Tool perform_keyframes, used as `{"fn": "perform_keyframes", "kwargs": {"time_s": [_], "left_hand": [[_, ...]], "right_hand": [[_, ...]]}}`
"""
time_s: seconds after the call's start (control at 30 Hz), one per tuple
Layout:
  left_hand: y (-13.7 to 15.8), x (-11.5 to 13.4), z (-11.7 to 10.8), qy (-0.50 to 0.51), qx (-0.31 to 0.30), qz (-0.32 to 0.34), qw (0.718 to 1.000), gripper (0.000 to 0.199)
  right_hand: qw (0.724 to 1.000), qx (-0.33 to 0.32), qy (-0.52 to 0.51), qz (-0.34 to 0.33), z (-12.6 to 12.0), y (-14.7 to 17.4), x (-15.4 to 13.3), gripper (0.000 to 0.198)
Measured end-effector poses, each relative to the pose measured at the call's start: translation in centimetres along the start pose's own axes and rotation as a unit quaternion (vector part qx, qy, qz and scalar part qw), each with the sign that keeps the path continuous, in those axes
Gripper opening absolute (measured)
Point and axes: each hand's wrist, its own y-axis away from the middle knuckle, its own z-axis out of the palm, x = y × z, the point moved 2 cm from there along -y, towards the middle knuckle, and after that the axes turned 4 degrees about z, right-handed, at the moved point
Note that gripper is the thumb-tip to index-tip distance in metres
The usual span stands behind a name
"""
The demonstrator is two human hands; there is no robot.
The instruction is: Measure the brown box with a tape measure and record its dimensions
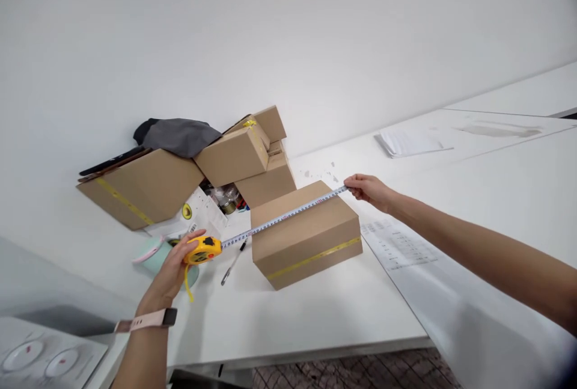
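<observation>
My left hand (174, 266) is wrapped round the yellow case of a tape measure (204, 249), left of a closed cardboard box (311, 226). From the case, the pulled-out blade (288, 216) runs across the top of the box. At its far end, my right hand (367, 189) pinches the blade tip just past the box's back right edge. Yellow tape runs along the front side of the box. A yellow strap hangs from the tape measure's case.
A pen (234, 261) lies on the white table (315, 323) left of the box. Behind stand several cardboard boxes (148, 187) with a grey cloth (180, 135) on top. A mint-green container (155, 257) is by my left hand. Printed sheets (401, 245) and a paper stack (408, 141) lie to the right.
</observation>
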Motion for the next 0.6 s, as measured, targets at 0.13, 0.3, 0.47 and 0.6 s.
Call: {"fn": "perform_keyframes", "kwargs": {"time_s": [0.13, 0.3, 0.47, 0.6], "left_hand": [[-2.1, -1.0, 1.0, -0.003, -0.045, -0.008, 0.999, 0.056], [-3.1, -0.7, 4.0, 0.005, -0.111, -0.007, 0.994, 0.048], [-3.9, -0.6, 5.4, 0.011, -0.149, -0.007, 0.989, 0.048], [-4.9, -1.8, 4.9, 0.018, -0.163, -0.014, 0.986, 0.055]], "right_hand": [[0.999, 0.001, 0.031, 0.010, 1.4, -0.3, 2.2, 0.036], [0.996, -0.039, 0.077, 0.032, 2.9, -0.4, 2.3, 0.050], [0.989, -0.065, 0.100, 0.085, 4.2, 0.8, 2.4, 0.054], [0.982, -0.034, 0.087, 0.161, 4.9, 1.5, 2.3, 0.054]]}}
